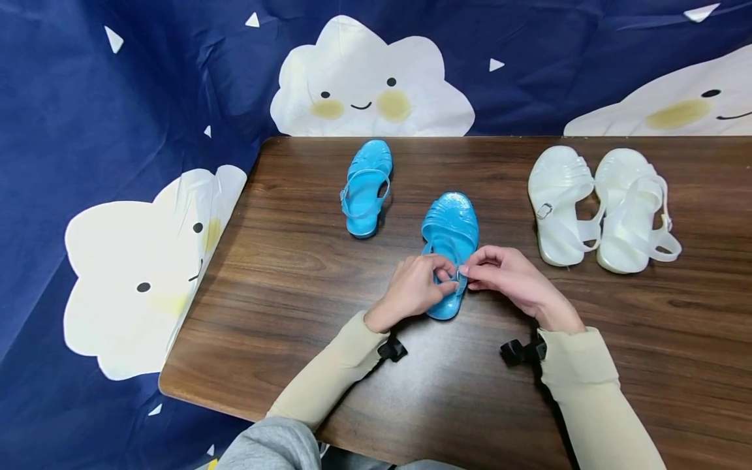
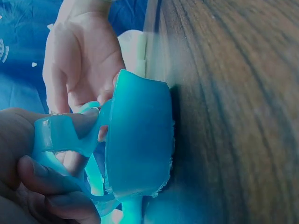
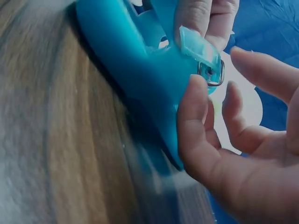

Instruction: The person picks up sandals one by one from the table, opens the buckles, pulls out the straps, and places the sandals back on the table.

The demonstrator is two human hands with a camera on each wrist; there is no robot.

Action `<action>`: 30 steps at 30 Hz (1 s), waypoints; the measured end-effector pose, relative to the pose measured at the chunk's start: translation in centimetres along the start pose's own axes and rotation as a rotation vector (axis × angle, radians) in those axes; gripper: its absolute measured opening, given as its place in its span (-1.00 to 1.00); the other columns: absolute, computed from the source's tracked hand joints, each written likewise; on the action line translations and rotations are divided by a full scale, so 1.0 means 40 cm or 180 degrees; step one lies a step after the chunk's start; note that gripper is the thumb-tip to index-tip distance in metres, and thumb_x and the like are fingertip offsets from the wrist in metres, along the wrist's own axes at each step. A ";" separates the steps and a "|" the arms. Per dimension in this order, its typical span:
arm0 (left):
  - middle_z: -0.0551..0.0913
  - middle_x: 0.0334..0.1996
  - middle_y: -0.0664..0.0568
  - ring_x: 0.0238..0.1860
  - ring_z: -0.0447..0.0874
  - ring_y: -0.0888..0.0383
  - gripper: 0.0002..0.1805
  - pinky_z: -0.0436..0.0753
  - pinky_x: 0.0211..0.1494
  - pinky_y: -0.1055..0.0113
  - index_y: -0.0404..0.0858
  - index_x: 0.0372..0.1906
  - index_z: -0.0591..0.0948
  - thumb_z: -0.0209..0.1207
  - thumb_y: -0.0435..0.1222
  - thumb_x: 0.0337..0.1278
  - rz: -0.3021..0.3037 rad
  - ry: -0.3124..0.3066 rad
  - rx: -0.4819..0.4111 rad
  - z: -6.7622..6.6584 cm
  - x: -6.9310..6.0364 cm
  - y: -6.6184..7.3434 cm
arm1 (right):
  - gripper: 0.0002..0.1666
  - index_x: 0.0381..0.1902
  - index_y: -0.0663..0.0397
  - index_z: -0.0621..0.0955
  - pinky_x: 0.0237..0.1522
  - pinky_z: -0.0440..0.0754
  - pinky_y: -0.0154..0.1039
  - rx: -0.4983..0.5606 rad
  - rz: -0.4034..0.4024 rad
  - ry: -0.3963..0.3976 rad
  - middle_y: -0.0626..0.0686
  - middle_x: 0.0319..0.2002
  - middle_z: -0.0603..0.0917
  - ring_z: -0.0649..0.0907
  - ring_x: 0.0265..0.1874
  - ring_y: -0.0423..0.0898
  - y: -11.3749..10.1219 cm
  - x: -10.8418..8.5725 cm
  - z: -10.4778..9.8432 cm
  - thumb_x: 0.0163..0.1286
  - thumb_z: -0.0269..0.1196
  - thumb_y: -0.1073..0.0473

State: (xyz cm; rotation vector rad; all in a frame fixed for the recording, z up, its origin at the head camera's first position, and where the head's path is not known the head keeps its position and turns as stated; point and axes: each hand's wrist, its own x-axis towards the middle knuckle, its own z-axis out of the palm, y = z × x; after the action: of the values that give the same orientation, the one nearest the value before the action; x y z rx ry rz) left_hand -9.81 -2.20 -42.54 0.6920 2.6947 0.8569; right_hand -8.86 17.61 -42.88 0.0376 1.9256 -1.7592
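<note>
A blue jelly sandal [image 1: 451,215] lies on the table between the two hands. My left hand [image 1: 418,284] pinches its ankle strap. The left wrist view shows curled fingers [image 2: 44,179] around the loop of the strap [image 2: 56,135] beside the heel. In the right wrist view, a metal buckle [image 3: 212,77] sits at the translucent strap end. My right hand [image 1: 517,281] is at the buckle, with one fingertip [image 3: 197,86] touching beside it. Its thumb and other fingers stand apart around the buckle, with a visible gap.
Another blue sandal [image 1: 367,186] lies at the back left of the wooden table [image 1: 282,294]. A pair of white sandals [image 1: 564,209] lies side by side on the right. A dark blue cloth with clouds [image 1: 194,59] hangs behind and along the left edge.
</note>
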 end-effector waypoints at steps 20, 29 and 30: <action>0.68 -0.34 0.17 -0.59 0.37 0.35 -0.82 0.34 -0.42 0.52 -0.13 -0.12 0.70 0.23 -0.20 0.23 -0.0058 -0.0155 -0.0502 -0.005 0.008 -0.008 | -0.59 0.03 0.31 0.49 -0.35 0.64 -0.33 -0.1106 -0.0254 0.0341 0.14 -0.26 0.63 0.64 -0.41 -0.16 -0.011 -0.012 0.010 0.33 0.25 0.16; 0.61 -0.40 0.18 -0.73 0.22 0.36 -0.83 0.27 -0.56 0.52 -0.17 -0.12 0.69 0.19 -0.25 0.25 -0.0030 -0.0103 -0.0751 0.003 0.006 -0.009 | -0.60 0.08 0.24 0.55 -0.37 0.56 -0.36 -0.1381 -0.0332 0.0415 0.15 -0.19 0.63 0.59 -0.35 -0.13 -0.016 -0.014 0.005 0.35 0.22 0.15; 0.60 -0.42 0.17 -0.74 0.21 0.37 -0.83 0.26 -0.58 0.53 -0.18 -0.13 0.69 0.20 -0.25 0.25 -0.0020 -0.0104 -0.0788 0.001 0.007 -0.011 | -0.59 0.09 0.24 0.54 -0.37 0.56 -0.36 -0.1374 -0.0336 0.0398 0.15 -0.19 0.63 0.59 -0.36 -0.14 -0.015 -0.014 0.005 0.35 0.22 0.15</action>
State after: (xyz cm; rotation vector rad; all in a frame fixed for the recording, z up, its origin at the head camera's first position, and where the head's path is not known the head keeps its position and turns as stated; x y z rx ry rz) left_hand -10.18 -2.36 -42.87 0.6345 2.5014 1.1417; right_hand -8.52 17.52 -42.09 -0.1120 2.3986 -1.3949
